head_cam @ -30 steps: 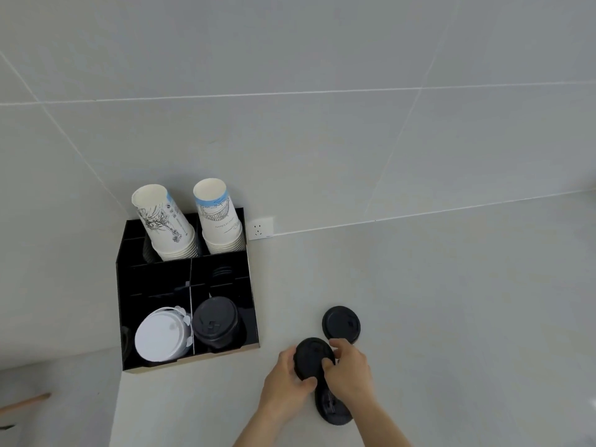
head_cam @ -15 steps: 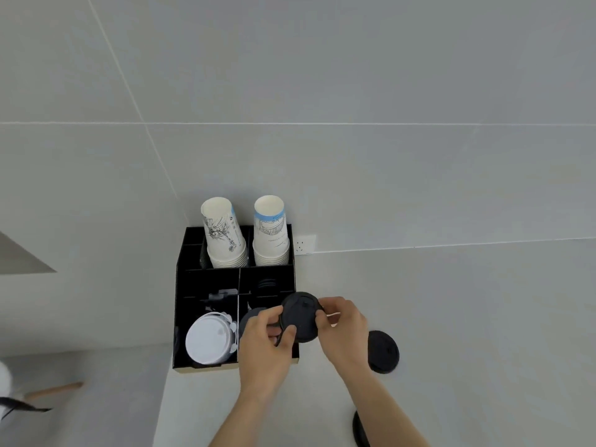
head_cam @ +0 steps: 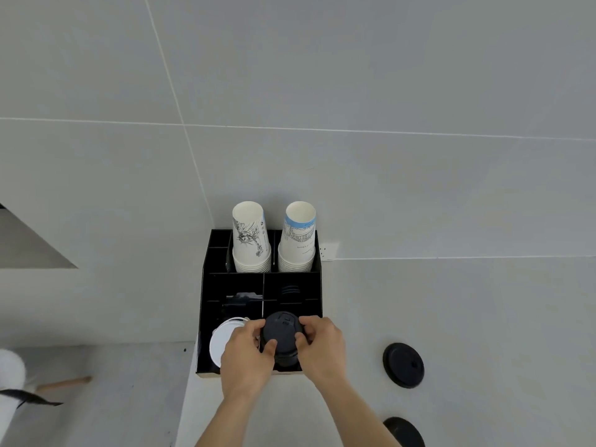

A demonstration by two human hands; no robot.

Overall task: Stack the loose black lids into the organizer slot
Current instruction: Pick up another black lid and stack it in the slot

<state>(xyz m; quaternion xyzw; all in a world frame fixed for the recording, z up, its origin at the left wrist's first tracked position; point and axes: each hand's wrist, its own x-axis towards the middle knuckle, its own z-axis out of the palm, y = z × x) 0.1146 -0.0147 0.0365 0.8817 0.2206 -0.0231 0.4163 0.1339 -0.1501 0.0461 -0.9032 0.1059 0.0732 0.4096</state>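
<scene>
Two hands worked one lid at this point: my left hand (head_cam: 246, 356) and my right hand (head_cam: 322, 345) both pinched the rim of a black lid (head_cam: 280, 329), fingers curled narrow around its edges, and held it right on top of the stack of black lids (head_cam: 285, 359) in the front right slot of the black organizer (head_cam: 206, 285). I judged that lid almost seated, though I could not tell whether it had fully nested. Two loose black lids were left on the counter (head_cam: 467, 317) to my right: one lid (head_cam: 403, 365) lay well apart from the organizer, and another lid (head_cam: 404, 432) sat nearer me, cut off by the bottom of the frame. By my reckoning, the job stood past its start with those two left to bring over. One stack of white lids (head_cam: 222, 345) filled the front left slot, just beside my left hand. Two stacks of paper cups stood upside down in the back row, the left cups (head_cam: 250, 240) and the right cups (head_cam: 298, 238). A few more dark lids (head_cam: 290, 290) lay in a middle slot; I could not count them.
</scene>
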